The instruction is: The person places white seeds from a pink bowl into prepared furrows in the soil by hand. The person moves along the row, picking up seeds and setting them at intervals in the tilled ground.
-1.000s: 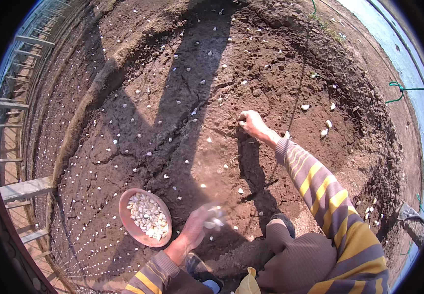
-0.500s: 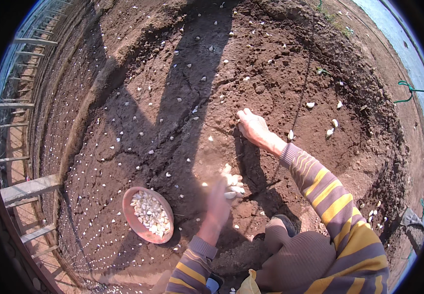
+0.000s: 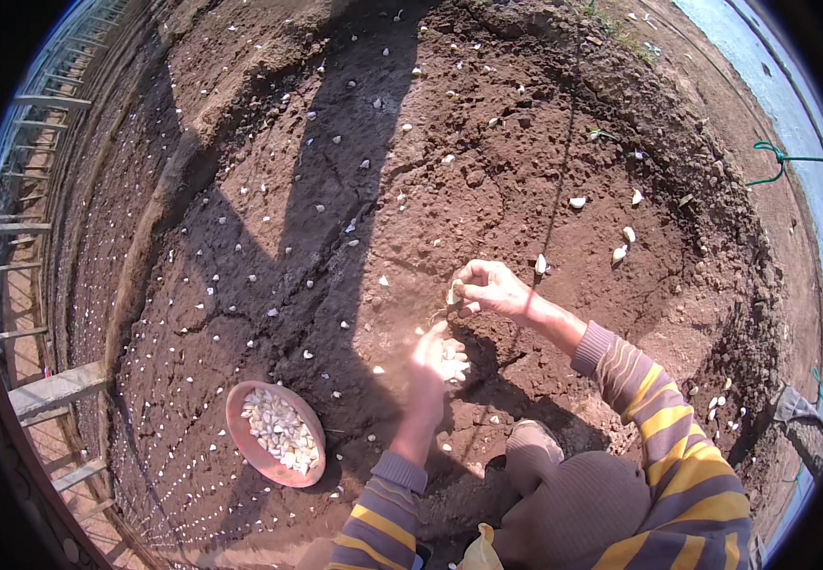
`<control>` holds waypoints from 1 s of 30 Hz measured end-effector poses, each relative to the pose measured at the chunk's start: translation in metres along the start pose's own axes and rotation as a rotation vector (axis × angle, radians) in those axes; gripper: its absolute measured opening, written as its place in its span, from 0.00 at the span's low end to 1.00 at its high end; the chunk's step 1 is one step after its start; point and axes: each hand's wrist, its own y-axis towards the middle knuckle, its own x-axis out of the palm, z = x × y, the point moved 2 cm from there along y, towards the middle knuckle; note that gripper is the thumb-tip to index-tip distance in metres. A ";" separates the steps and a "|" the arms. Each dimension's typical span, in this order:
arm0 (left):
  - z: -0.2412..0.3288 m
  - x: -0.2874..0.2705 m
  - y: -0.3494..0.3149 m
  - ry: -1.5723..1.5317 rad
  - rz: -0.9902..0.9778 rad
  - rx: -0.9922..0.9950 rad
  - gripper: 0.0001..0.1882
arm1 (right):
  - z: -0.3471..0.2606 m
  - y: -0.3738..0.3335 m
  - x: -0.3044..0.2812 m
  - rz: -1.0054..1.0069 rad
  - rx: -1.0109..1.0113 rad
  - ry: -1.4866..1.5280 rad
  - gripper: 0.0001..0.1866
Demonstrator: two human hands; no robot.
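- Has a brown-clad knee (image 3: 583, 492) at the lower edge, beside a cut-off yellow item (image 3: 481, 549) (too little in view to name).
- Wears striped sleeves (image 3: 670, 423) on both reaching arms.
- Has an oval pinkish bowl (image 3: 255, 456) standing on the soil (image 3: 535, 157) to the left, holding many white cloves (image 3: 283, 432).
- Cups the left hand (image 3: 424, 366), somewhat blurred, with fingers curled partway around a handful of cloves (image 3: 454, 363).
- Pinches a single clove (image 3: 454, 293) in the right hand (image 3: 493, 288), between thumb and fingertips, just above the left fingertips; cannot tell whether touching them.
- Has loose cloves (image 3: 623, 245) lying beyond the right wrist, and more dotted across the soil.
- Shows a knotted green cord (image 3: 778, 163) far right, near a pale blue strip (image 3: 763, 66).
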 end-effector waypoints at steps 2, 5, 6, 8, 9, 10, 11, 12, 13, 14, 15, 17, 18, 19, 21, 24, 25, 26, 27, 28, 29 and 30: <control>-0.008 -0.004 -0.001 -0.011 0.009 -0.002 0.21 | -0.014 0.017 -0.031 0.212 -0.077 -0.061 0.08; -0.017 0.008 -0.001 -0.108 -0.069 -0.026 0.21 | -0.017 0.039 -0.102 0.541 -0.504 -0.916 0.12; -0.015 0.010 -0.004 -0.078 -0.058 -0.052 0.21 | -0.024 0.042 -0.108 0.526 -0.504 -1.041 0.19; -0.024 0.008 -0.006 -0.107 -0.062 -0.056 0.21 | -0.033 0.054 -0.113 0.556 -0.508 -1.108 0.15; -0.029 0.007 -0.007 -0.122 -0.066 -0.058 0.21 | -0.037 0.061 -0.113 0.585 -0.545 -1.084 0.14; -0.032 0.006 -0.008 -0.113 -0.073 -0.051 0.21 | -0.040 0.067 -0.111 0.579 -0.531 -1.066 0.13; -0.034 0.005 -0.008 -0.113 -0.073 -0.050 0.21 | -0.044 0.073 -0.109 0.573 -0.516 -1.049 0.11; -0.036 0.004 -0.008 -0.113 -0.073 -0.049 0.21 | -0.047 0.077 -0.108 0.569 -0.501 -1.032 0.10; -0.037 0.004 -0.007 -0.112 -0.076 -0.048 0.21 | -0.049 0.080 -0.110 0.547 -0.534 -1.074 0.09; -0.038 0.004 -0.007 -0.122 -0.076 -0.061 0.21 | -0.049 0.082 -0.111 0.525 -0.567 -1.115 0.09; -0.039 0.003 -0.006 -0.134 -0.080 -0.053 0.21 | -0.050 0.083 -0.112 0.503 -0.599 -1.157 0.08; -0.042 0.001 -0.005 -0.162 -0.080 -0.039 0.21 | -0.050 0.083 -0.104 0.536 -0.573 -1.152 0.08; -0.045 -0.001 -0.004 -0.174 -0.076 -0.047 0.20 | -0.050 0.082 -0.100 0.552 -0.540 -1.147 0.08; -0.046 -0.002 -0.004 -0.186 -0.074 -0.055 0.20 | -0.049 0.082 -0.099 0.570 -0.506 -1.143 0.08; -0.047 -0.003 -0.004 -0.205 -0.072 -0.054 0.20 | -0.051 0.081 -0.097 0.577 -0.494 -1.178 0.08; -0.048 0.001 -0.007 -0.217 -0.081 -0.043 0.19 | -0.046 0.081 -0.106 0.561 -0.525 -1.165 0.07; -0.048 0.001 -0.007 -0.218 -0.085 -0.045 0.19 | -0.046 0.082 -0.110 0.568 -0.563 -1.144 0.06; -0.048 0.002 -0.006 -0.219 -0.088 -0.047 0.19 | -0.045 0.082 -0.113 0.574 -0.600 -1.123 0.06; -0.048 0.003 -0.005 -0.228 -0.084 -0.066 0.19 | -0.044 0.083 -0.116 0.569 -0.612 -1.127 0.06; -0.049 0.002 -0.005 -0.238 -0.073 -0.090 0.19 | -0.044 0.083 -0.113 0.557 -0.619 -1.128 0.06; -0.050 0.001 -0.004 -0.248 -0.063 -0.113 0.19 | -0.044 0.082 -0.110 0.546 -0.626 -1.129 0.05; -0.050 0.001 -0.004 -0.283 -0.072 -0.114 0.20 | -0.043 0.083 -0.105 0.554 -0.613 -1.170 0.05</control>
